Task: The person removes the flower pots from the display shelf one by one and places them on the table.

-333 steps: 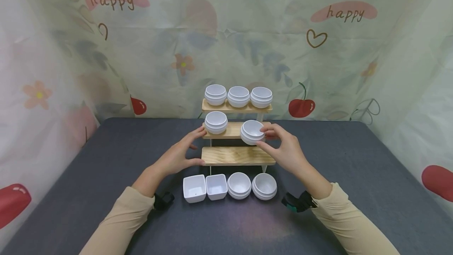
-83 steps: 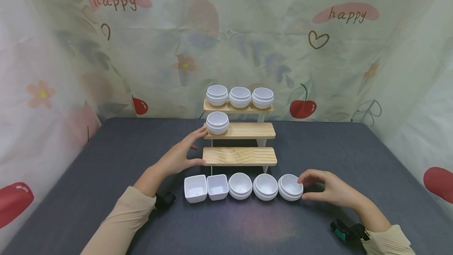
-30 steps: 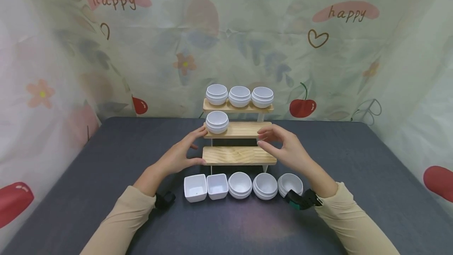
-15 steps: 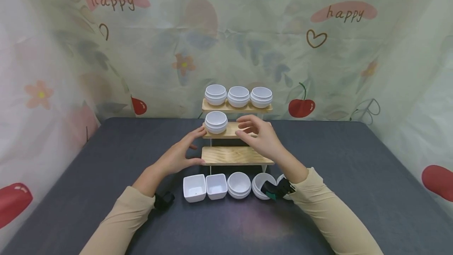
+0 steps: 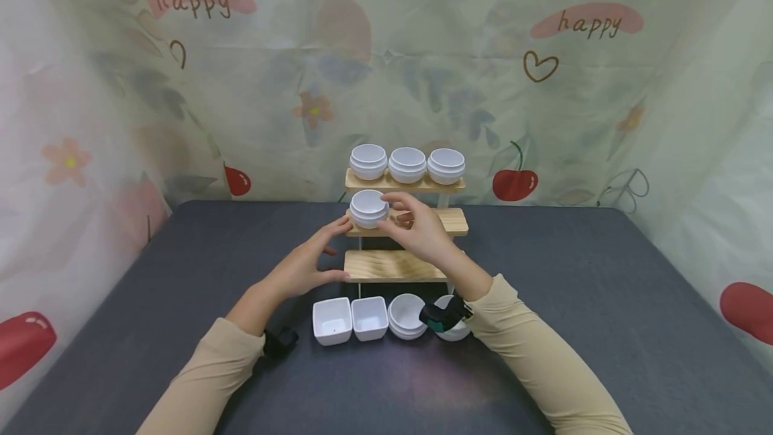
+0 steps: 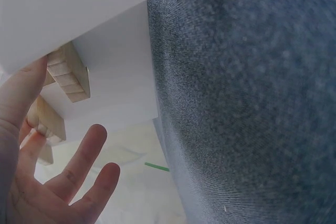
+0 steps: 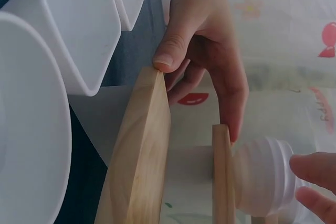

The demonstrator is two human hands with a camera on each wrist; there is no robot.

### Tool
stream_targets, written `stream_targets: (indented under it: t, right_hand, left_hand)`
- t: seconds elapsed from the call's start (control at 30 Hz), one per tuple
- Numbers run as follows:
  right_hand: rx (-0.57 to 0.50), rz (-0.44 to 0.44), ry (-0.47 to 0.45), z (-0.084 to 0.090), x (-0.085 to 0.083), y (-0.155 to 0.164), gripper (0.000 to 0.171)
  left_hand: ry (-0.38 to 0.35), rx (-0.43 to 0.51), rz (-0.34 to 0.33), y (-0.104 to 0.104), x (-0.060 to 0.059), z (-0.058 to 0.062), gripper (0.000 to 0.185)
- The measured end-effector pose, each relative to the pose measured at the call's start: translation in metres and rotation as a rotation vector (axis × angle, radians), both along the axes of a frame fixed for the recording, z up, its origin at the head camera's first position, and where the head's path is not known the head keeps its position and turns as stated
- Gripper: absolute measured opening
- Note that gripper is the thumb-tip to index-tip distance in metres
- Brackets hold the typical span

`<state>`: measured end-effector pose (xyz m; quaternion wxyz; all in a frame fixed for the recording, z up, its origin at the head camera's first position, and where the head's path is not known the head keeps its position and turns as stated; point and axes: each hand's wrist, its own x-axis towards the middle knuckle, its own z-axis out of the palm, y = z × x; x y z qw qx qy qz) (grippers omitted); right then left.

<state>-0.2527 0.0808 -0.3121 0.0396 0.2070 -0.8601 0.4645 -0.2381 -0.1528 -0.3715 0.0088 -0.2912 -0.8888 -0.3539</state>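
Observation:
My left hand (image 5: 304, 264) stays at the left end of a three-step wooden display stand (image 5: 389, 266). Its thumb touches the bottom shelf and a finger the middle one, the other fingers spread. With my right hand (image 5: 419, 230) I grip the right side of a white round bowl (image 5: 367, 210), which sits upright at the left of the middle shelf. The right wrist view shows two of that hand's fingertips against the rim of the bowl (image 7: 262, 177). The left wrist view has my left hand (image 6: 47, 187) beside the white side panel (image 6: 118, 72).
On the top shelf stand three white round bowls (image 5: 407, 165). Before the stand, two square bowls (image 5: 332, 322) and more round bowls (image 5: 406, 317) form a row on the dark tablecloth (image 5: 241, 233). My right wrist strap (image 5: 443, 314) partly covers that row. A printed curtain (image 5: 386, 86) hangs behind.
The round bowl from the middle shelf's right went to the row's right end. My right hand then left it and came back, moving left across the shelf to the remaining bowl. My left hand kept still.

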Motion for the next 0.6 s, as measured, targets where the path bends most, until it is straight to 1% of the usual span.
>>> stream_targets:
  t: [0.1, 0.4, 0.6]
  right_hand:
    - [-0.010, 0.003, -0.012, -0.0009, -0.0012, -0.0034, 0.045]
    - [-0.012, -0.004, 0.000, -0.0029, -0.0043, -0.0090, 0.040]
    - [-0.011, -0.026, 0.005, -0.0027, -0.0052, -0.0104, 0.034]
  left_hand:
    - [-0.002, 0.000, 0.000, 0.0000, 0.0002, 0.0001, 0.089]
    - [0.007, -0.002, 0.000, -0.0002, 0.0002, 0.0004, 0.089]
    - [0.010, 0.004, -0.003, -0.0002, 0.0000, 0.0005, 0.089]
